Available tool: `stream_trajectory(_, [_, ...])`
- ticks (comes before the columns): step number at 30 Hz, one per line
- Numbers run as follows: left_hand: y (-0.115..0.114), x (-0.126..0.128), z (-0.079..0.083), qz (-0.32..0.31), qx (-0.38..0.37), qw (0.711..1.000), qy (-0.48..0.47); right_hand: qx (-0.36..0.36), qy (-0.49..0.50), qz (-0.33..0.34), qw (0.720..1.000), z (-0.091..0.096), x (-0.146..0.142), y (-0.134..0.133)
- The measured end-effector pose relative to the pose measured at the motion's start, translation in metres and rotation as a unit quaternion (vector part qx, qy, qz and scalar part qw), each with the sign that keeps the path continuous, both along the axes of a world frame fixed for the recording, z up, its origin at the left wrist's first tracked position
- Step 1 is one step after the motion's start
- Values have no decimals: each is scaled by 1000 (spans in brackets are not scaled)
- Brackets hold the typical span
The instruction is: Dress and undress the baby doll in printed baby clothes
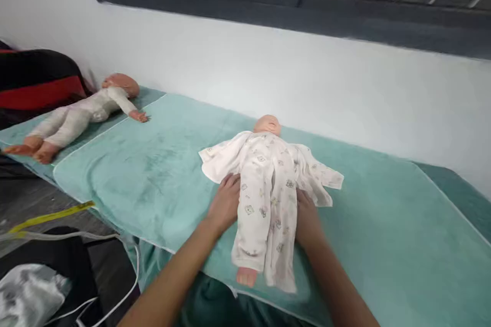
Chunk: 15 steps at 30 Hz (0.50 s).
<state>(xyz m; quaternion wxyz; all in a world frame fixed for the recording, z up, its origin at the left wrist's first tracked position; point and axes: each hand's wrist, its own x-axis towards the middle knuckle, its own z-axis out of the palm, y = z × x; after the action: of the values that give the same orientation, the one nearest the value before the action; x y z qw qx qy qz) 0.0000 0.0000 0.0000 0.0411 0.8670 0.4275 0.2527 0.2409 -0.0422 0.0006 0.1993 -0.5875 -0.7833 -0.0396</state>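
Note:
A baby doll [267,125] lies on its back on a teal blanket [153,173], head toward the wall. It wears a white patterned sleepsuit [264,189] whose sleeves spread out flat to both sides. One bare foot [246,276] sticks out of the left leg; the other leg hangs flat. My left hand [225,202] rests against the doll's left side at the waist, fingers together and tucked toward the suit. My right hand [307,217] presses the other side, its fingers partly hidden under the cloth.
A second doll [80,115] in a pale suit lies at the far left on the same padded table. A white wall [307,76] runs behind. Black bags, a yellow strap [49,217] and white cables [115,296] lie on the floor at lower left.

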Motion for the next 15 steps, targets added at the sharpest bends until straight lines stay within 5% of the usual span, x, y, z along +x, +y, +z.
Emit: stream_trajectory(15, [-3, 0, 6, 55, 13, 998, -3, -55, 164, 126, 977, 12, -1, -20])
